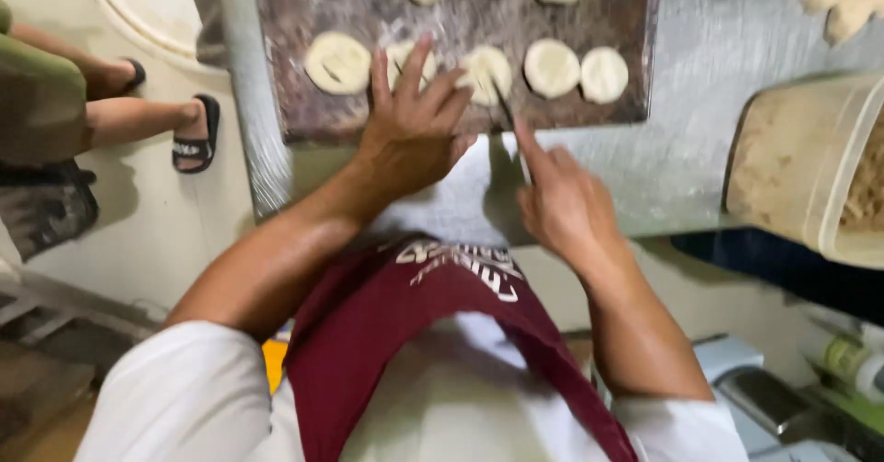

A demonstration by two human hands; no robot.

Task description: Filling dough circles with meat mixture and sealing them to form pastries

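Maroon apron (pixel 433 333) hangs nearest, over a white shirt. Left hand (pixel 414 121) lies flat, fingers spread, on a dough round (pixel 402 60) at the near edge of the dark tray (pixel 295 112). Right hand (pixel 562 200) grips a thin blade (pixel 508 117); its tip meets the neighbouring round (pixel 485 71). Hands are apart.

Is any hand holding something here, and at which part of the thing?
The right hand pinches a thin dark tool at its near end. The left hand holds nothing; it lies flat, fingers spread, on a dough round on the tray.
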